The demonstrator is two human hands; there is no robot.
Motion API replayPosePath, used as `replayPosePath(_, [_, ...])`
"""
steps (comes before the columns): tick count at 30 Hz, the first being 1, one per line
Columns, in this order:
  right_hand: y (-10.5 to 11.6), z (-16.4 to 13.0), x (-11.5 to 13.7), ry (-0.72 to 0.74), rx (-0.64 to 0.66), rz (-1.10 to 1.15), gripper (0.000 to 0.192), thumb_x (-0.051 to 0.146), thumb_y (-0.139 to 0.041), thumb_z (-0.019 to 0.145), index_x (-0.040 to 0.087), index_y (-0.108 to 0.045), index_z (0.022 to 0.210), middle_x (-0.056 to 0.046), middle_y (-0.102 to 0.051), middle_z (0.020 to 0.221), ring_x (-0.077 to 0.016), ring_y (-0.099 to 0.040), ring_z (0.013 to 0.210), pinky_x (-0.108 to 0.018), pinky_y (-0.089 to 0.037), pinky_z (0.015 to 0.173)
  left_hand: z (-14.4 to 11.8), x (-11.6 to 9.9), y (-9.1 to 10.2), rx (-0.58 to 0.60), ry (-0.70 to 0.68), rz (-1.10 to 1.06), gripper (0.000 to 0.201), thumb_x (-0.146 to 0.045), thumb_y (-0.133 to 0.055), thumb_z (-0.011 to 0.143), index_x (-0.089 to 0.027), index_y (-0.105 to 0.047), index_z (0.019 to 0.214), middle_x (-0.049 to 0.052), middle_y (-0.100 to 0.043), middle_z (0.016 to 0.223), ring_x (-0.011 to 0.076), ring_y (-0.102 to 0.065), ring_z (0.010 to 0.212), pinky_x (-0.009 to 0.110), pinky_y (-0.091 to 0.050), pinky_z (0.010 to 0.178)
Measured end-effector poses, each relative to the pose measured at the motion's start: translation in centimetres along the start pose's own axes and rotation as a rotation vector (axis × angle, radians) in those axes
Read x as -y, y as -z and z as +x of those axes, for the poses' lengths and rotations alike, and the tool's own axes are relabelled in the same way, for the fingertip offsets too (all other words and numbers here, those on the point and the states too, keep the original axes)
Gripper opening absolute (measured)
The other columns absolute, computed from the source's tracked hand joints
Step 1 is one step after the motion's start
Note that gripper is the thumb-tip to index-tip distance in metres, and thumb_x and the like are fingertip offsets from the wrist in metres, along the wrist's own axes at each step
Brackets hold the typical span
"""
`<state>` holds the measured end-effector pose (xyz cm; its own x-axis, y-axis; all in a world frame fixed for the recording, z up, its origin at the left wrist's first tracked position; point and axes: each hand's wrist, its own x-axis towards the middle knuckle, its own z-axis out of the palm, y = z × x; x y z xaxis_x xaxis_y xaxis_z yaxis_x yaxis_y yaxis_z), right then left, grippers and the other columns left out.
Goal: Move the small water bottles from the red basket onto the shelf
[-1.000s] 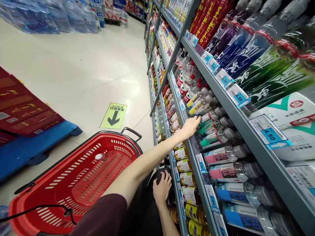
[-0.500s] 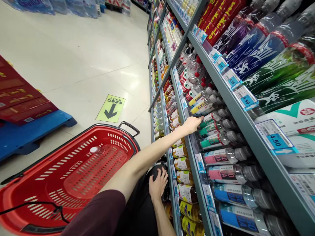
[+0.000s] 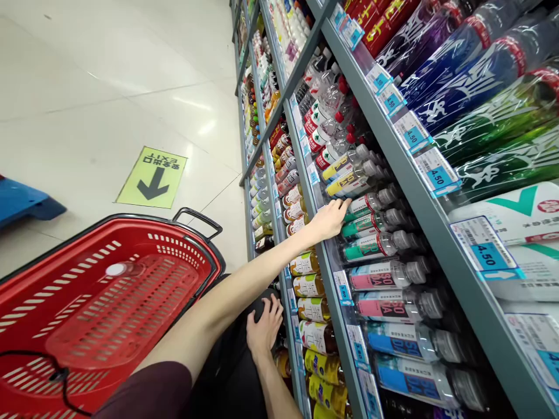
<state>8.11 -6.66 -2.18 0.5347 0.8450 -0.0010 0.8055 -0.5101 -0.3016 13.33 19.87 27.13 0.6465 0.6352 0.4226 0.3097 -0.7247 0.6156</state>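
Observation:
My left hand (image 3: 332,220) reaches across to the shelf, its fingers bent round the lower part of a green-labelled soda bottle (image 3: 364,203) in the front row. One finger goes into the gap beside a yellow-labelled soda bottle (image 3: 345,185); the thumb side is partly hidden. More green-labelled bottles (image 3: 367,247) stand alongside, then pink-labelled ones (image 3: 371,276) and blue-labelled ones (image 3: 397,343). Lower in the view, my right hand (image 3: 264,326) rests on my dark-clothed knee (image 3: 231,337) with its fingers spread, holding nothing.
On the left stands a red shopping basket (image 3: 140,224) with a clear white-capped bottle (image 3: 117,269) in it. A yellow-green exit sign (image 3: 151,177) marks the floor. A blue pallet (image 3: 26,201) is farther left. Grey shelf edges (image 3: 419,227) carry price tags and large bottles.
The view has shifted, so the basket sits farther left and lower and less of the pallet shows. My left hand stays by the same green-labelled bottle. My right hand still rests on the knee.

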Motion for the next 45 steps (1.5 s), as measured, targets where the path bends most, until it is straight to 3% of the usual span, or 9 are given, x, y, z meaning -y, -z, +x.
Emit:
replayPosePath(22, [0.0,0.5,0.1,-0.038,0.038,0.021,0.046,0.019,-0.062,0.085,0.023,-0.065,0.13,-0.014,-0.055,0.152,-0.038,-0.046,0.142,-0.058,-0.042,0.111,-0.2,0.3,-2.0,-0.25,0.01,-0.134,0.058,-0.001,-0.037,0.091,-0.006,-0.04,0.148,0.021,-0.052,0.142,0.0298,-0.046,0.137,0.045,-0.047,0.115])
replayPosePath(25, [0.1,0.6,0.1,-0.036,0.052,0.026,0.045,0.02,-0.062,0.086,0.023,-0.065,0.13,-0.014,-0.054,0.152,-0.0373,-0.045,0.142,-0.058,-0.04,0.112,-2.8,1.1,-2.0,-0.372,-0.075,-0.217,0.055,-0.004,-0.036,0.094,-0.015,-0.042,0.148,0.017,-0.051,0.146,0.0265,-0.045,0.141,0.048,-0.042,0.121])
replayPosePath(28, [-0.1,0.6,0.0,-0.046,0.049,0.012,0.042,0.021,-0.062,0.087,0.023,-0.065,0.129,-0.014,-0.054,0.152,-0.0359,-0.045,0.142,-0.057,-0.04,0.112,-9.7,2.8,-3.6,-0.433,0.059,-0.27,0.047,-0.012,-0.037,0.098,-0.024,-0.048,0.142,0.012,-0.059,0.136,0.0254,-0.052,0.134,0.05,-0.044,0.12])
replayPosePath(30, [-0.2,0.7,-0.1,-0.05,0.053,0.003,0.042,0.024,-0.063,0.088,0.023,-0.065,0.13,-0.014,-0.054,0.152,-0.0354,-0.044,0.143,-0.057,-0.039,0.114,-16.4,4.6,-6.0,-0.355,0.251,-0.267,0.039,-0.016,-0.037,0.099,-0.021,-0.053,0.134,0.013,-0.062,0.13,0.0266,-0.054,0.131,0.049,-0.045,0.118])
replayPosePath(32, [0.0,0.7,-0.2,-0.041,0.059,0.004,0.042,0.027,-0.063,0.09,0.025,-0.064,0.132,-0.013,-0.054,0.153,-0.0343,-0.042,0.144,-0.057,-0.038,0.115,-23.5,6.5,-8.9,-0.116,0.422,-0.216,0.039,-0.015,-0.039,0.097,-0.018,-0.057,0.131,0.015,-0.062,0.131,0.0292,-0.055,0.131,0.05,-0.046,0.116])
replayPosePath(34, [0.4,0.8,-0.2,-0.029,0.075,0.007,0.04,0.027,-0.061,0.093,0.027,-0.063,0.133,-0.011,-0.052,0.154,-0.0327,-0.041,0.146,-0.055,-0.038,0.115,-29.3,7.8,-11.6,0.239,0.411,-0.135,0.041,-0.01,-0.041,0.091,-0.016,-0.06,0.126,0.016,-0.064,0.128,0.0315,-0.057,0.129,0.051,-0.047,0.113])
replayPosePath(36, [0.9,0.9,-0.2,-0.03,0.095,0.005,0.039,0.025,-0.059,0.094,0.029,-0.062,0.133,-0.009,-0.051,0.156,-0.0313,-0.04,0.147,-0.053,-0.039,0.114,-32.9,8.4,-13.5,0.419,0.359,-0.132,0.043,-0.003,-0.047,0.081,-0.017,-0.065,0.117,0.015,-0.067,0.124,0.0318,-0.06,0.126,0.049,-0.05,0.111])
replayPosePath(39, [1.3,0.9,-0.2,-0.045,0.109,0.007,0.038,0.027,-0.059,0.095,0.029,-0.061,0.134,-0.008,-0.049,0.159,-0.0311,-0.038,0.148,-0.052,-0.038,0.115,-34.2,8.4,-14.8,0.564,0.311,-0.132,0.057,0.002,-0.046,0.076,-0.017,-0.064,0.128,0.015,-0.062,0.134,0.0285,-0.059,0.13,0.041,-0.05,0.112])
replayPosePath(45, [1.2,0.9,-0.1,-0.038,0.108,-0.011,0.037,0.027,-0.057,0.097,0.029,-0.061,0.134,-0.007,-0.049,0.159,-0.0298,-0.036,0.149,-0.05,-0.038,0.115,-33.1,8.2,-14.3,0.62,0.274,-0.074,0.064,0.005,-0.041,0.077,-0.017,-0.062,0.133,0.016,-0.061,0.138,0.029,-0.058,0.133,0.042,-0.046,0.117])
